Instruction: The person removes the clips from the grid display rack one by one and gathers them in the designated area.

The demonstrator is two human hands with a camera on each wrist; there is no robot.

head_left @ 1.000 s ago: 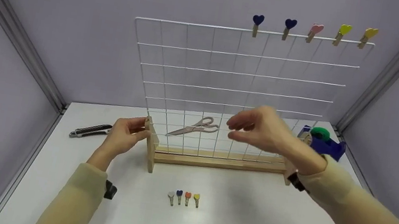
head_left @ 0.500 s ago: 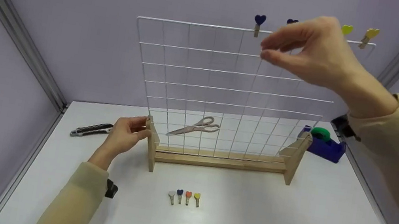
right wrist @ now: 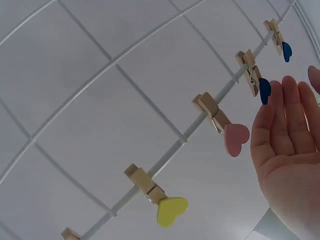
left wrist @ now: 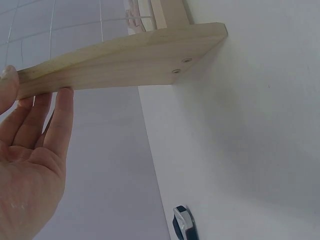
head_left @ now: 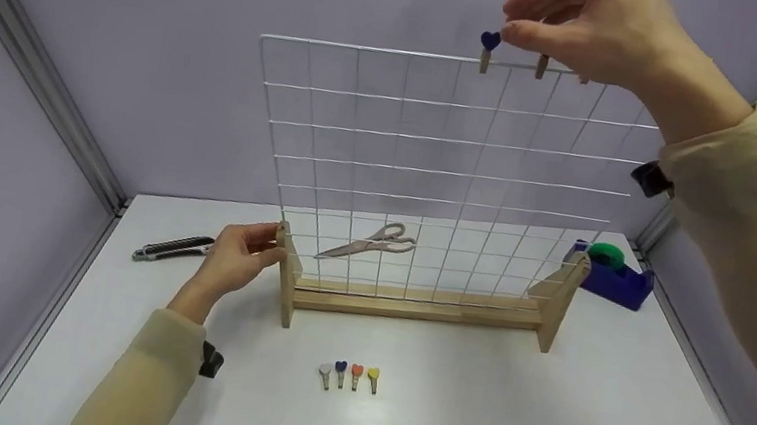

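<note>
Wire grid panel point(head_left: 430, 175): white, upright in a wooden stand point(head_left: 409, 305) on the white bench point(head_left: 466, 424).

Left hand point(head_left: 236, 258): rests against the stand's left upright, fingers lightly curled on the wood; the left wrist view shows the fingers point(left wrist: 60, 120) straight against the wooden foot, not wrapped round it.

Right hand point(head_left: 590, 26): raised at the grid's top wire, fingers apart and relaxed, holding nothing. In the right wrist view the palm lies open just beside the clips, apart from them.

Heart clips on the top wire: dark blue clip point(head_left: 488, 47) at the left end of the row, nearest the right fingertips; second blue clip point(right wrist: 257, 82); pink clip point(right wrist: 225, 127); yellow clip point(right wrist: 157, 200).

Loose clips point(head_left: 349, 375): four in a row on the bench before the stand.

Also present: scissors point(head_left: 370, 240) behind the grid, a utility knife point(head_left: 171, 248) to the left, a tape dispenser point(head_left: 612, 272) to the right.

Risks, as judged: a pull on a clip could tilt the tall panel if the left hand's light rest slips; a poor pinch could drop the clip behind the grid.
</note>
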